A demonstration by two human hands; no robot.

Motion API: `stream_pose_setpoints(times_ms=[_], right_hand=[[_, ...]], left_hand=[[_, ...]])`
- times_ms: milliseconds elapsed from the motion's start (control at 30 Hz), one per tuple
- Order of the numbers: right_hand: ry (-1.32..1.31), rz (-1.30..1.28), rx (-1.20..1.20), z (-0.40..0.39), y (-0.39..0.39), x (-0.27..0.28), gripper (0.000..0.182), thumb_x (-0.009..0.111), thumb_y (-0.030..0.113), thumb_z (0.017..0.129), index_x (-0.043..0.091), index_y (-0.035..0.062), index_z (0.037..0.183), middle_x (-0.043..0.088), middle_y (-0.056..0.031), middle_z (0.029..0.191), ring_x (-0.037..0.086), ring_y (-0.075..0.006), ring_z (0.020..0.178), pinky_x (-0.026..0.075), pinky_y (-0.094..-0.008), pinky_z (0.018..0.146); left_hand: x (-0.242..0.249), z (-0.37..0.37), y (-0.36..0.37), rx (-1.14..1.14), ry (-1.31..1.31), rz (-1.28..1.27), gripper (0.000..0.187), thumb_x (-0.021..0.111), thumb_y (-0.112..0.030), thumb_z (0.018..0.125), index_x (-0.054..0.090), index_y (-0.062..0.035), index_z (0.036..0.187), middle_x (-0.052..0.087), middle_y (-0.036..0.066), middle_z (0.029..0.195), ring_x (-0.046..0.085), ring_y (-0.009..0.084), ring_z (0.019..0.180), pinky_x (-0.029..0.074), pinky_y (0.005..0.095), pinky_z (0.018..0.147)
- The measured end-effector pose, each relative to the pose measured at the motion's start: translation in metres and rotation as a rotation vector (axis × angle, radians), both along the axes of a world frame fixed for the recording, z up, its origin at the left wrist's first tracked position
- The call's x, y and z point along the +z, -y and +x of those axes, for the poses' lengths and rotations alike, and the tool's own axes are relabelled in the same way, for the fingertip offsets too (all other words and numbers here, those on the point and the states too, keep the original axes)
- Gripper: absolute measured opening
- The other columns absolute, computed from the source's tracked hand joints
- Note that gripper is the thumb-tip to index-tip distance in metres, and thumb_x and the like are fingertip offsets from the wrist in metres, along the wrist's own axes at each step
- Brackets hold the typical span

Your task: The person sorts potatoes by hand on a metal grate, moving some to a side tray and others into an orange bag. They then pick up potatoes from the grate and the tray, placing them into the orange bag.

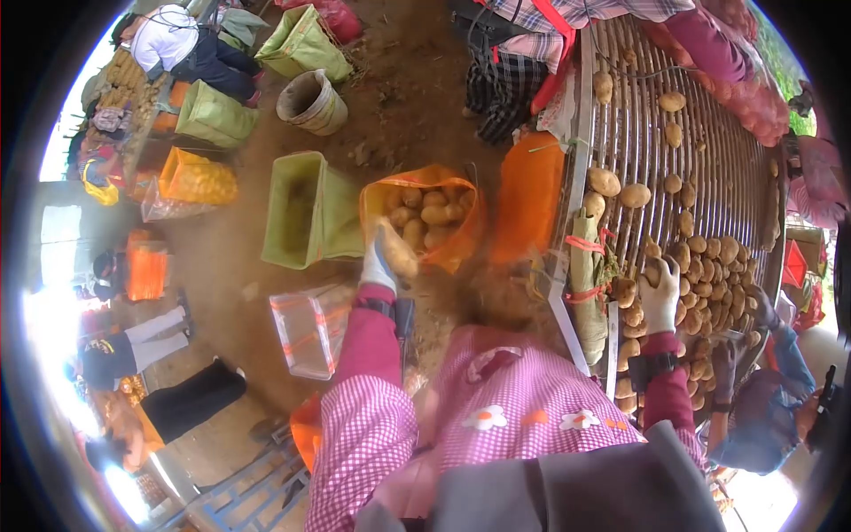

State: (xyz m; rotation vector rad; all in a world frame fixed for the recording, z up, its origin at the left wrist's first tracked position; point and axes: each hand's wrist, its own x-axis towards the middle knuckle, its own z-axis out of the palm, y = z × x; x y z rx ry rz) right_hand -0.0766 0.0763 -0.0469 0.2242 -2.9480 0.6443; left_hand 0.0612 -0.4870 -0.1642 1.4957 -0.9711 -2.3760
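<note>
My left hand, in a pale glove, is at the near-left rim of an orange bag full of potatoes. Its fingers are around a potato, smeared by motion. My right hand, also gloved, reaches onto the slatted sorting rack. The fingers curl over a potato, partly hidden beneath them. A heap of potatoes lies just beyond that hand, with more along the rack's near edge.
An upright green bag stands left of the orange bag; another orange bag hangs by the rack. A clear-sided container and a bucket are on the dirt floor. Co-workers stand around the rack, one person's gloved hand near the heap.
</note>
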Motion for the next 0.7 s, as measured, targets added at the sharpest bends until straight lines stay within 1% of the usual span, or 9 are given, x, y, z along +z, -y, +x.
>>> stream_pose_setpoints(times_ms=[133, 200, 233, 367, 467, 567, 633, 667, 700], right_hand=[[-0.076, -0.098, -0.017, 0.036, 0.023, 0.027, 0.043, 0.078, 0.001, 0.075, 0.069, 0.0067, 0.116, 0.064, -0.0168, 0.128, 0.061, -0.0397, 0.12, 0.05, -0.0461, 0.102], [-0.068, -0.095, 0.009, 0.049, 0.034, 0.037, 0.046, 0.08, 0.001, 0.073, 0.069, 0.0069, 0.117, 0.065, -0.0164, 0.127, 0.061, -0.0401, 0.119, 0.05, -0.047, 0.102], [-0.09, -0.016, 0.022, 0.056, 0.041, 0.043, 0.048, 0.08, 0.0, 0.071, 0.069, 0.0073, 0.118, 0.065, -0.0165, 0.128, 0.063, -0.0404, 0.116, 0.05, -0.0473, 0.102], [-0.037, -0.068, 0.055, 0.07, 0.071, 0.061, 0.05, 0.08, -0.002, 0.071, 0.069, 0.0061, 0.119, 0.065, -0.0167, 0.129, 0.063, -0.038, 0.12, 0.05, -0.0447, 0.104], [0.03, -0.206, 0.0, 0.071, 0.102, 0.075, 0.049, 0.079, -0.004, 0.071, 0.069, 0.0039, 0.118, 0.065, -0.017, 0.129, 0.064, -0.0367, 0.12, 0.051, -0.0423, 0.104], [0.093, -0.344, 0.05, 0.061, 0.138, 0.075, 0.05, 0.076, -0.004, 0.072, 0.07, 0.0045, 0.121, 0.065, -0.0191, 0.13, 0.064, -0.036, 0.122, 0.051, -0.0415, 0.104], [0.165, -0.4, 0.153, 0.055, 0.169, 0.075, 0.047, 0.076, 0.0, 0.075, 0.07, 0.0034, 0.122, 0.065, -0.0202, 0.132, 0.063, -0.0361, 0.124, 0.05, -0.0422, 0.107], [0.208, -0.465, 0.19, 0.053, 0.187, 0.071, 0.047, 0.076, 0.002, 0.076, 0.069, 0.003, 0.122, 0.064, -0.0204, 0.132, 0.063, -0.0363, 0.125, 0.049, -0.0426, 0.108], [0.265, -0.523, 0.245, 0.05, 0.204, 0.068, 0.047, 0.076, 0.003, 0.078, 0.069, 0.0026, 0.124, 0.064, -0.0207, 0.134, 0.062, -0.0363, 0.126, 0.048, -0.0424, 0.109]], left_hand=[[-0.055, -0.057, 0.058, -0.377, 0.399, -0.499, 0.096, 0.073, -0.07, 0.083, 0.054, -0.0024, 0.148, 0.058, 0.021, 0.144, 0.057, 0.0378, 0.129, 0.045, 0.052, 0.11], [-0.006, -0.084, 0.046, -0.657, 0.828, -0.773, 0.093, 0.071, -0.07, 0.084, 0.053, -0.0047, 0.148, 0.051, 0.022, 0.153, 0.054, 0.0381, 0.135, 0.045, 0.0515, 0.111], [-0.041, -0.087, 0.054, -0.753, 0.959, -0.794, 0.082, 0.065, -0.067, 0.09, 0.051, -0.0156, 0.152, 0.033, 0.019, 0.166, 0.04, 0.0373, 0.149, 0.044, 0.0535, 0.113], [-0.016, -0.094, 0.018, -0.895, 1.111, -0.882, 0.063, 0.06, -0.057, 0.098, 0.05, -0.0284, 0.153, 0.019, 0.014, 0.173, 0.023, 0.0354, 0.157, 0.04, 0.0582, 0.115], [-0.033, -0.08, 0.015, -0.858, 1.06, -1.015, 0.064, 0.062, -0.057, 0.096, 0.051, -0.0264, 0.151, 0.02, 0.014, 0.173, 0.024, 0.0347, 0.157, 0.038, 0.0563, 0.118], [-0.023, -0.065, -0.02, -0.605, 0.578, -1.059, 0.055, 0.071, -0.041, 0.096, 0.059, -0.0142, 0.142, 0.041, 0.021, 0.161, 0.042, 0.0422, 0.145, 0.039, 0.0496, 0.117], [0.003, -0.051, -0.067, -0.573, 0.099, -0.932, 0.034, 0.07, -0.033, 0.1, 0.069, -0.0051, 0.12, 0.075, 0.015, 0.112, 0.07, 0.0321, 0.106, 0.054, 0.0402, 0.099], [0.006, -0.047, -0.086, -0.634, -0.12, -0.646, 0.031, 0.067, -0.031, 0.102, 0.069, -0.0042, 0.118, 0.075, 0.014, 0.112, 0.071, 0.0295, 0.104, 0.056, 0.0415, 0.097], [0.011, -0.041, -0.108, -0.507, -0.25, 0.107, 0.041, 0.062, -0.04, 0.105, 0.065, -0.0033, 0.124, 0.074, 0.015, 0.113, 0.071, 0.0299, 0.106, 0.057, 0.0445, 0.097]])
